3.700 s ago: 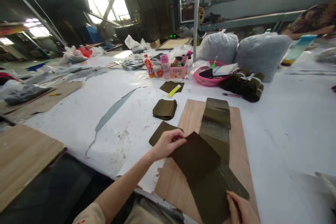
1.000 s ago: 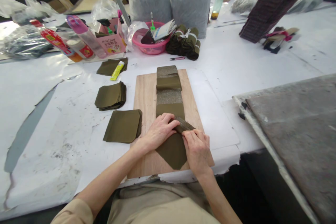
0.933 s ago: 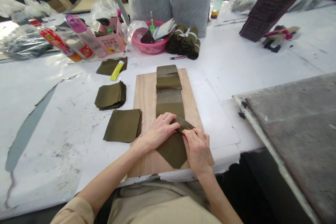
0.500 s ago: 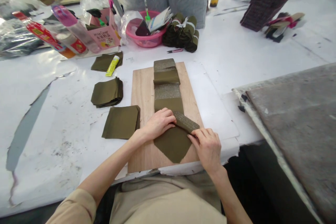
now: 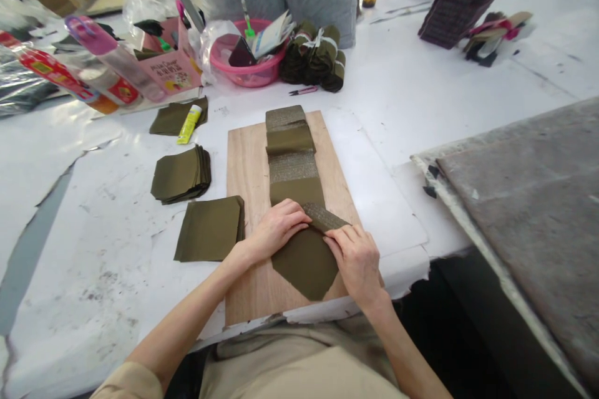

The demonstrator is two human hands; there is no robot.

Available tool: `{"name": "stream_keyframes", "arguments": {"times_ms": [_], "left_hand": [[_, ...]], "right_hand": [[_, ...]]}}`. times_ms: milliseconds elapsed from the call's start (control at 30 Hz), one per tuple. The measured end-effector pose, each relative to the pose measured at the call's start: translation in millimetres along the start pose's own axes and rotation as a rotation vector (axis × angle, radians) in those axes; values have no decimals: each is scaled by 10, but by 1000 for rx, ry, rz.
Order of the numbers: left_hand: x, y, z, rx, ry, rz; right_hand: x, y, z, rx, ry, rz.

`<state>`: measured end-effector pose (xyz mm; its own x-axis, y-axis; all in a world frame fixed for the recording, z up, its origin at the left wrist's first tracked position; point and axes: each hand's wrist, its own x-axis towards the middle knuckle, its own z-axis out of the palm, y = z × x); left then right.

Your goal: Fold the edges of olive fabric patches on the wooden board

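Observation:
An olive fabric piece [image 5: 306,265] lies on a wooden board [image 5: 250,165], its upper edge folded over to show a speckled, greyish strip. My left hand [image 5: 283,224] is closed on the left end of that fold, with its fingertips pressing the cloth. At the fold's right part, my right hand [image 5: 358,259] pinches the edge between thumb and fingers. Above them, overlapping olive pieces with speckled strips [image 5: 294,165] run up the board. A stack of square olive pieces [image 5: 210,229] lies left of my left hand, partly over the board's edge.
Farther left sit another fabric stack [image 5: 181,174] and a yellow tube [image 5: 189,124] on more cloth. Behind the board are small snips [image 5: 303,91], tied olive rolls [image 5: 322,56] and a pink basin [image 5: 248,75]. Bottles [image 5: 56,75] stand back left; a grey padded board [image 5: 519,187] lies right.
My right hand has moved a little left along the fold, closer to my left hand. My left hand stays at its end of the fold. The whole view has shifted slightly.

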<state>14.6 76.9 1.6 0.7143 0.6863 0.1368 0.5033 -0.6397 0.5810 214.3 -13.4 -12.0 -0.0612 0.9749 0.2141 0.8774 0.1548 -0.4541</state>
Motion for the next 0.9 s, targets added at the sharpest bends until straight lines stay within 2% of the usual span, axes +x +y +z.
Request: {"name": "stream_keyframes", "arguments": {"times_ms": [267,367,467,600,700,800,900], "left_hand": [[5,5,-14,-37,-11,-55],[28,32,-50,-33,-27,-67],[31,36,-46,-6,-25,-61],[-17,-3,40,54,5,-51],[-83,17,99,147,99,-69],[-168,148,114,246,204,-85],[-274,362,131,127,163,-53]], "right_hand": [[19,6,-25,15,17,32],[-22,44,-61,102,26,50],[-104,76,-122,216,-18,90],[-223,63,-197,335,-125,240],[-263,19,-226,453,-195,383],[-269,-16,-241,669,-243,501],[-281,-31,-250,915,-288,589]]}}
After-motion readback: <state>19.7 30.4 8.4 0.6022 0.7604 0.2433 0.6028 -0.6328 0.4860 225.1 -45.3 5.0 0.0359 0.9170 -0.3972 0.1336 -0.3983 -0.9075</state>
